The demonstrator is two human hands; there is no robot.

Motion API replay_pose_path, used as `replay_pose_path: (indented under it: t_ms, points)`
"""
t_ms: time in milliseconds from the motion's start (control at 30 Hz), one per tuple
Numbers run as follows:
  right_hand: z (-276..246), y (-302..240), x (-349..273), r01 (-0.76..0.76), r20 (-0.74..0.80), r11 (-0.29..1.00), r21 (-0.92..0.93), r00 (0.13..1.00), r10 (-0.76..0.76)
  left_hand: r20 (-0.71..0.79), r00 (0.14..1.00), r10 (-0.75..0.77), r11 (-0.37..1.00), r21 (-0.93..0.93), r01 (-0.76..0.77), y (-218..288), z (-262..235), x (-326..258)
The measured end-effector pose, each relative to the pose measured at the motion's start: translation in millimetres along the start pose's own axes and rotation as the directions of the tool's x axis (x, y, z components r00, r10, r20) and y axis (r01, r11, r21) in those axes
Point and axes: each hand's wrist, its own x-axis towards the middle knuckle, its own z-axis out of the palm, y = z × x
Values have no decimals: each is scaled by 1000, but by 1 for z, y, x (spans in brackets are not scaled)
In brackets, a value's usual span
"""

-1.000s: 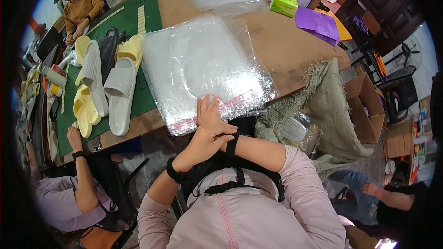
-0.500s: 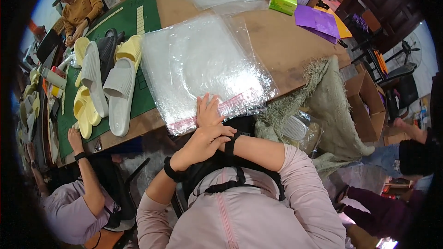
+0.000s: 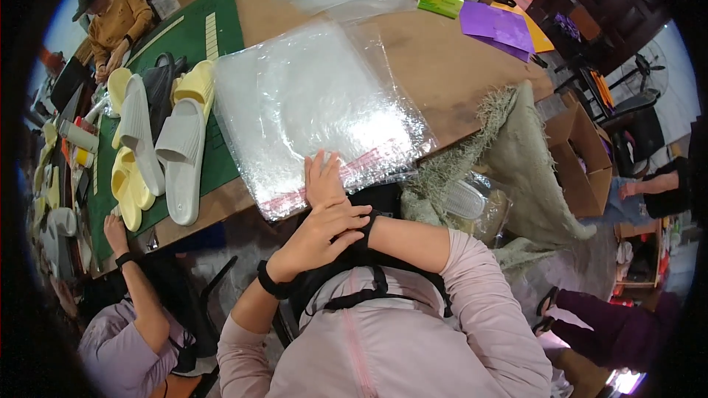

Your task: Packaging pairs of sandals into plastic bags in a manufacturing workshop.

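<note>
**Hands crossed at the near table edge, on a stack of clear bags**

Right hand (image 3: pixel 324 180) laid flat on the near edge of the stack of clear plastic bags (image 3: pixel 317 103), fingers straight, close together, pointing away across the table (image 3: pixel 442 66); nothing gripped. Left hand (image 3: pixel 321 236) draped over the right wrist from the left, fingers loosely curled and slightly spread, resting on the wrist rather than clamped. Black band on each wrist. Forearms crossed low in view, pink sleeves pushed up.

Stack lying in the middle of the table's near side, red sealing strip along the near edge, overhanging the table edge a little.

Left of the stack, on a green cutting mat (image 3: pixel 214 37): grey slippers (image 3: pixel 181 158) and yellow slippers (image 3: pixel 133 191), side by side.

Hard to tell: number of bags in the stack, glare washing out the layers. Right palm hidden beneath the left hand. Right thumb not visible. Far table corners bent and cut off by the rim.
</note>
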Motion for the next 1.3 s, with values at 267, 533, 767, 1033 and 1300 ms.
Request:
replay_pose_path:
  t_ms: [267, 533, 767, 1033, 1300]
  points:
    - [-1, 8, 5, -38, 9, 933, 358, 999, 37, 61, 998, 4, 998, 63, -8, 8, -2, 13]
    - [27, -45, 39, -375, 150, 878, 297, 927, 345, 39, 998, 46, 934, 352, -57, 27, 2, 19]
    - [51, 50, 38, -615, 205, 765, 191, 787, 581, 50, 998, 36, 967, 252, -47, 15, 0, 10]
    - [11, -15, 39, -517, 281, 687, 511, 855, 436, 155, 986, 59, 984, 159, -84, 22, -6, 44]
    - [10, -17, 26, -517, 236, 508, 688, 823, 517, 146, 989, 18, 989, 143, -39, 8, -8, 27]
